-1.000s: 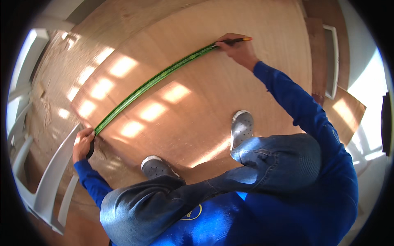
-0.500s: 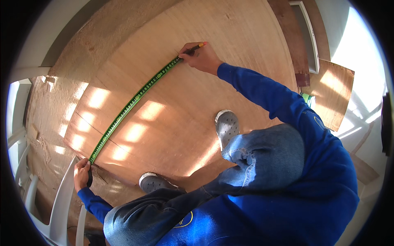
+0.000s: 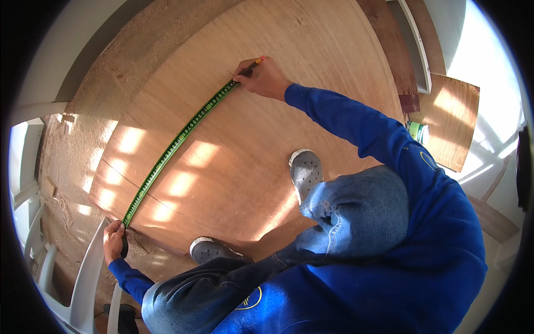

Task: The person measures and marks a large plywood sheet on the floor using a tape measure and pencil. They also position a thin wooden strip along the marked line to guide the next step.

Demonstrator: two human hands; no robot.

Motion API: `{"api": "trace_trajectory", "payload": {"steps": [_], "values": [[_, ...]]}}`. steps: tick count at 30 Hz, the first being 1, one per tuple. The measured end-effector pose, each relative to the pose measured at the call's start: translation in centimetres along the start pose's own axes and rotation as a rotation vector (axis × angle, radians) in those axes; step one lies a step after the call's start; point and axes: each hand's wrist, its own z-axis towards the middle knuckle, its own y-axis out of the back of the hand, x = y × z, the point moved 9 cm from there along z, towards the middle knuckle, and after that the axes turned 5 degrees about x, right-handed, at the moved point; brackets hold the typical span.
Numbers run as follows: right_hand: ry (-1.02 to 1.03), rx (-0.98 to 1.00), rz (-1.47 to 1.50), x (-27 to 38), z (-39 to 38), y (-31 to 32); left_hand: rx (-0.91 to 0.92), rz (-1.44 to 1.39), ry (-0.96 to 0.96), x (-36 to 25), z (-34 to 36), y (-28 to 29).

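Observation:
A green tape measure (image 3: 179, 142) lies stretched diagonally across a large plywood sheet (image 3: 328, 94). My left hand (image 3: 114, 242) grips its dark case at the sheet's lower-left edge. My right hand (image 3: 260, 78) is closed around a dark pencil (image 3: 258, 62) with a yellow-and-red top, its fingertips pressed at the far end of the tape. The pencil's point is hard to make out under the fingers. Both my feet, in grey clogs (image 3: 305, 170), rest on the sheet below the tape.
Sawdust and wood scraps cover the floor (image 3: 67, 161) left of the sheet. A white plastic chair (image 3: 86, 267) stands beside my left hand. At right lie dark boards (image 3: 395, 44), a white-edged frame (image 3: 423, 61), a plywood offcut (image 3: 456, 111) and a green-and-white can (image 3: 417, 131).
In view, my right hand has shifted left and slightly down and my left hand downward, with the tape now steeper. Much of this comes from the camera turning, as the surroundings shifted too.

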Motion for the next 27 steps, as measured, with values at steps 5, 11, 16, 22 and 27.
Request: {"api": "trace_trajectory", "payload": {"steps": [5,11,16,22,27], "values": [[0.115,0.041,-0.17,0.4,2.8,0.8,0.026,-0.058,-0.017,0.0,0.0,-0.3],[0.244,-0.545,0.257,3.5,8.2,15.8,0.05,-0.155,-0.044,-0.6,-4.9,-1.3],[0.077,-0.407,0.265,-1.4,-3.9,16.9,0.124,-0.214,-0.023,-2.9,-16.0,-1.6],[-0.805,0.253,-0.261,-7.4,-43.9,9.6,0.173,-0.354,0.01,-10.7,-31.0,1.9],[-1.275,0.472,0.209,10.4,-79.1,6.8,0.329,-0.288,0.062,-18.8,-41.6,5.9]]}}
